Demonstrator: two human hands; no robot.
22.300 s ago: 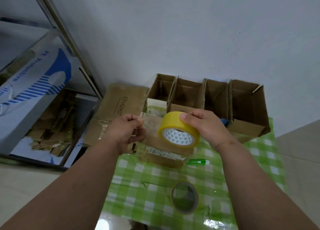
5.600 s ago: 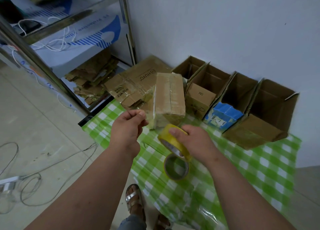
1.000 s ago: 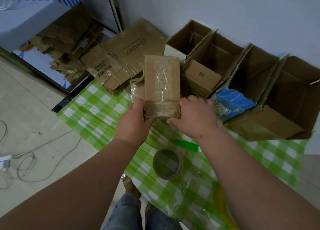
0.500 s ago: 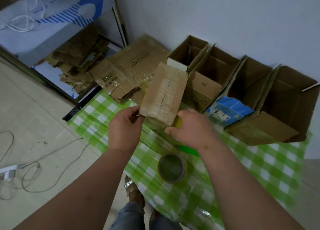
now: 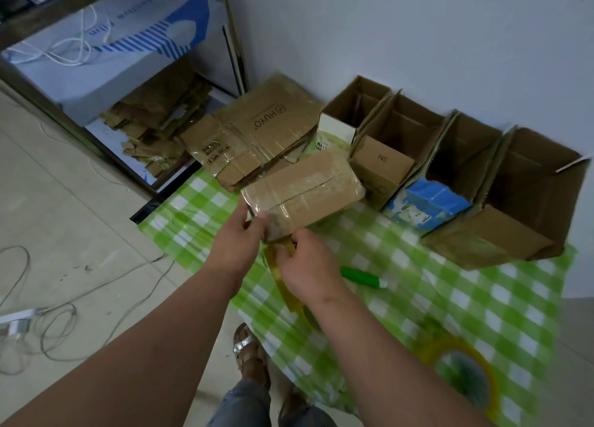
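Brown taped-up cardboard box (image 5: pixel 305 188) is up in the air over the green checked tablecloth (image 5: pixel 450 298), just in front of the row of open boxes (image 5: pixel 530 201) by the wall. It is tipped, with its near end lower. The person's left hand (image 5: pixel 238 243) holds that near end, fingers and thumb squeezed on the corner. The right hand (image 5: pixel 310 269) is right beside it, fingers curled round a yellow tape roll (image 5: pixel 279 278) just under the box's low end. A green pen-shaped tool (image 5: pixel 360 277) lies on the cloth near the right wrist. Another tape roll (image 5: pixel 463 375), blurry, sits at the cloth's near corner. A blue packet (image 5: pixel 430 204) pokes out of one open box. Flat cardboard (image 5: pixel 263 127) is piled behind.
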